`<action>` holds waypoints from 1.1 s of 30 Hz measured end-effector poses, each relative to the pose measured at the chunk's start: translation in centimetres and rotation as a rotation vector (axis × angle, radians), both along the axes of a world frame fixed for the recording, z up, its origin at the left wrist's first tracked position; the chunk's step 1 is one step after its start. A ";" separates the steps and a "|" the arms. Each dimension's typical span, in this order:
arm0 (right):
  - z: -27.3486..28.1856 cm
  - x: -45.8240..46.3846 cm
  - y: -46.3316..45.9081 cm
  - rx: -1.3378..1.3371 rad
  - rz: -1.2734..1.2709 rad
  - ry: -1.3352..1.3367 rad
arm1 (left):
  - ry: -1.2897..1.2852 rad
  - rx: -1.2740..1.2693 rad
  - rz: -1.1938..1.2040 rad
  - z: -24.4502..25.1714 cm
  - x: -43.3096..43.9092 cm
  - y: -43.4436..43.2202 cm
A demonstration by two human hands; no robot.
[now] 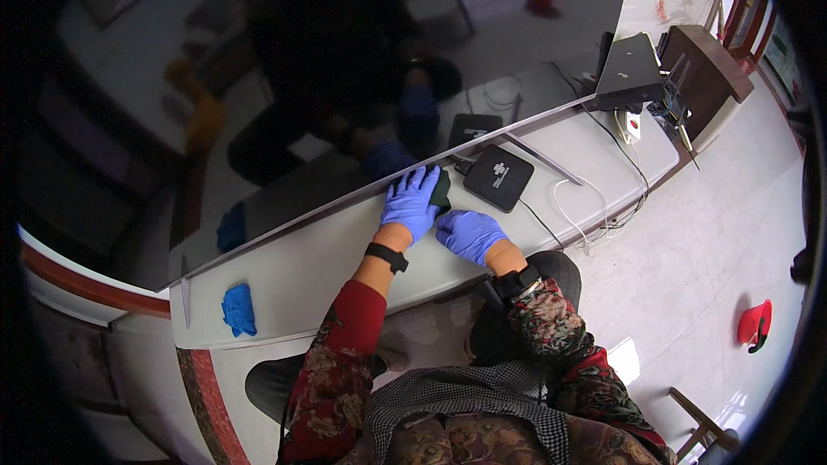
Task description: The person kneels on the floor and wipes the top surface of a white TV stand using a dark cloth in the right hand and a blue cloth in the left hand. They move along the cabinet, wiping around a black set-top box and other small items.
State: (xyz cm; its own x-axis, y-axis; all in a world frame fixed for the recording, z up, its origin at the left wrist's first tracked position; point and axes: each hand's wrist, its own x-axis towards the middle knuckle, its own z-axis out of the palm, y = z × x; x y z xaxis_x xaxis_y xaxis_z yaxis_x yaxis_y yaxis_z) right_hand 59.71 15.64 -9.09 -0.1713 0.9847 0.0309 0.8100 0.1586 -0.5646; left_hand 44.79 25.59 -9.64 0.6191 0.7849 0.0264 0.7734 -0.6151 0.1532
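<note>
My left hand [411, 201], in a purple-blue glove, lies over a dark green cloth [441, 190] at the lower edge of a large flat-screen television [336, 77]. The cloth shows along the right side of this hand. Beside it, my right hand [471, 234], gloved alike, rests on the white cabinet top [310, 271] with its fingers curled; whether they pinch the cloth is hidden. Just right of the hands lies a black set-top box [499, 178] bearing a logo and writing, with cables attached.
A folded blue cloth [239, 310] lies at the left end of the cabinet. Thin television feet [543, 159] stick out over the top. Loose cables [620, 206] trail over the right edge near a black device [630, 71]. A red bucket [754, 323] stands on the floor, right.
</note>
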 end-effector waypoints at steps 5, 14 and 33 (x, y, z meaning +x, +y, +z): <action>0.5 0.1 -0.2 -0.088 0.048 -0.010 | 0.060 -0.104 -0.078 2.2 -2.6 -4.3; 1.6 0.1 -0.9 -0.087 0.076 -0.025 | -0.012 -0.118 0.230 1.1 -12.1 -2.1; 1.1 0.3 -0.2 -0.110 0.086 0.030 | 0.056 -0.044 -0.003 1.0 -1.1 -3.2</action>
State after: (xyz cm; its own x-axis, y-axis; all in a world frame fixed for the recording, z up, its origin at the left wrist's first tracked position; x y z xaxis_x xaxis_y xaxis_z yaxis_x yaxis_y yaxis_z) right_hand 60.06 15.45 -8.03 -0.2557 0.9642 -0.0700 0.7784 0.1624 -0.6064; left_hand 43.64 22.43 -8.61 0.6212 0.7825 -0.0426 0.7795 -0.6114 0.1364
